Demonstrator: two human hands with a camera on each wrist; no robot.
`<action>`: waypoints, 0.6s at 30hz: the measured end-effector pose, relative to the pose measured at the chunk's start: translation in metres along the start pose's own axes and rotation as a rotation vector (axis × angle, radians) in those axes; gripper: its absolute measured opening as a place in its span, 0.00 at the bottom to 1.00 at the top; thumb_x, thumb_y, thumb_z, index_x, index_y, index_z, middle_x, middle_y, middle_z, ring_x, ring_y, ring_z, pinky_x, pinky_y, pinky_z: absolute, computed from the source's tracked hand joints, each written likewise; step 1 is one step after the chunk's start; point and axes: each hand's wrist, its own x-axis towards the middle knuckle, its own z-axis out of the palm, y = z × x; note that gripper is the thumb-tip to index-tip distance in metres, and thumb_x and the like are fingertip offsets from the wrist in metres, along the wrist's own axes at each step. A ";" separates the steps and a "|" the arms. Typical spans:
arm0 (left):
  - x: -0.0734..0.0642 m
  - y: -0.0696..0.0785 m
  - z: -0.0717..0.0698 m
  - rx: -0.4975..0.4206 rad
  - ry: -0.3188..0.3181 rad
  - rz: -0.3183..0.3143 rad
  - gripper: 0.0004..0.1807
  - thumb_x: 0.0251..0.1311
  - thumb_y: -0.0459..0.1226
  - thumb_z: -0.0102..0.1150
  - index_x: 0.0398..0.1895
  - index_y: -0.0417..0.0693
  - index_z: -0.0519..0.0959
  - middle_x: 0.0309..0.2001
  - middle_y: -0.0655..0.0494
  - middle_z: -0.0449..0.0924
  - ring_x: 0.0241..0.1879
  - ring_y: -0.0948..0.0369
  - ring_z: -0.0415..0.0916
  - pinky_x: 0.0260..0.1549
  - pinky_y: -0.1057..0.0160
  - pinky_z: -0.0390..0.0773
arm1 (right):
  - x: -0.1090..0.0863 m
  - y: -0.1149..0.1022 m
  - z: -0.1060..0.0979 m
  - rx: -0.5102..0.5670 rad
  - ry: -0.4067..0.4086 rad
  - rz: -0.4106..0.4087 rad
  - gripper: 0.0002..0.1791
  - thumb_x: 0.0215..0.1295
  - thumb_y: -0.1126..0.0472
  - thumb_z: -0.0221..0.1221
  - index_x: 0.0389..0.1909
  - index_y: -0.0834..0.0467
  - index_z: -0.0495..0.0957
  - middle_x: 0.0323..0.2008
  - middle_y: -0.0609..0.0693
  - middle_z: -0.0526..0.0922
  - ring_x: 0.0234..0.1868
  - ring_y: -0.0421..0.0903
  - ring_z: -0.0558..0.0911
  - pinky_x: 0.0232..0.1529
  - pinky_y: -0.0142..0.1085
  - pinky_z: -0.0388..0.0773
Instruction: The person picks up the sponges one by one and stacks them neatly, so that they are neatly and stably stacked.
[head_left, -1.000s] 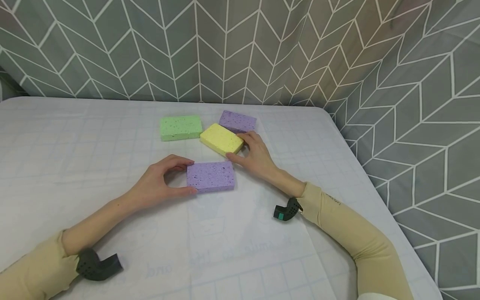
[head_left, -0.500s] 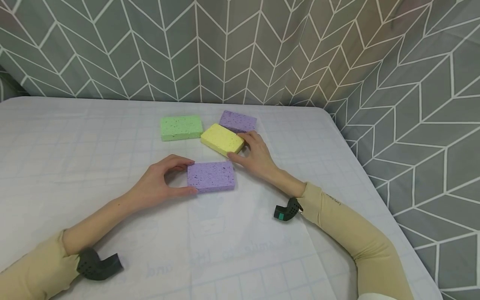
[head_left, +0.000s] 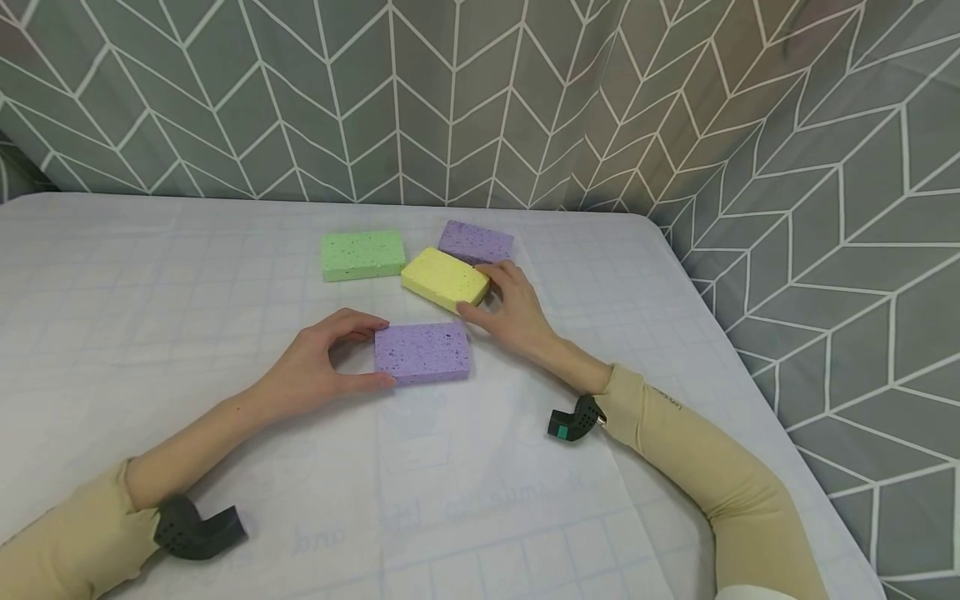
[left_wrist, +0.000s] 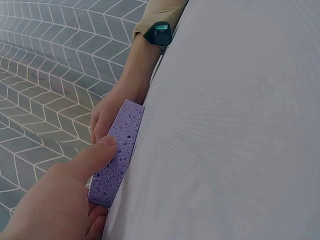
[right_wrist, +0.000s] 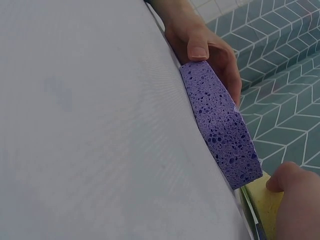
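My left hand [head_left: 318, 362] grips the left end of a purple sponge [head_left: 422, 353] lying flat on the table, thumb along its near side and fingers at its far side. In the left wrist view the thumb presses on the pitted edge of this purple sponge [left_wrist: 117, 155]. My right hand [head_left: 513, 312] holds the right end of a yellow sponge [head_left: 442, 277], set at a slant just behind the purple one. Its thumb is at the near corner, the fingers at the far right corner. The right wrist view shows the yellow sponge [right_wrist: 265, 205] only partly, below the purple sponge's end.
A second purple sponge [head_left: 476, 242] lies behind the yellow one, which overlaps it in the head view. To the left is a green sponge [head_left: 363, 256]. A white gridded sheet covers the table [head_left: 187, 275]. A grey patterned curtain [head_left: 420, 100] hangs behind and at the right.
My right thumb and the yellow sponge have shifted very slightly to the right. The left hand and the front purple sponge stay practically in place.
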 end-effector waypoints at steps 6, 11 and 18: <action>0.000 0.000 -0.001 -0.005 -0.005 0.006 0.36 0.46 0.51 0.79 0.60 0.54 0.77 0.56 0.61 0.78 0.55 0.60 0.76 0.59 0.69 0.74 | 0.000 0.000 0.000 0.006 0.008 0.002 0.35 0.61 0.48 0.66 0.64 0.62 0.72 0.56 0.55 0.73 0.56 0.50 0.72 0.60 0.44 0.74; 0.000 0.000 0.000 -0.012 -0.006 0.008 0.35 0.47 0.50 0.79 0.60 0.54 0.77 0.56 0.60 0.78 0.56 0.60 0.76 0.58 0.70 0.73 | 0.000 0.000 0.000 0.024 0.021 -0.011 0.34 0.61 0.49 0.67 0.64 0.63 0.72 0.55 0.55 0.73 0.56 0.50 0.73 0.60 0.43 0.75; 0.000 0.000 0.001 -0.001 -0.001 0.008 0.36 0.46 0.50 0.79 0.60 0.55 0.78 0.55 0.61 0.78 0.55 0.60 0.76 0.58 0.67 0.74 | 0.000 0.001 0.000 0.047 0.036 -0.028 0.32 0.60 0.51 0.67 0.63 0.63 0.73 0.55 0.55 0.74 0.56 0.50 0.73 0.61 0.43 0.76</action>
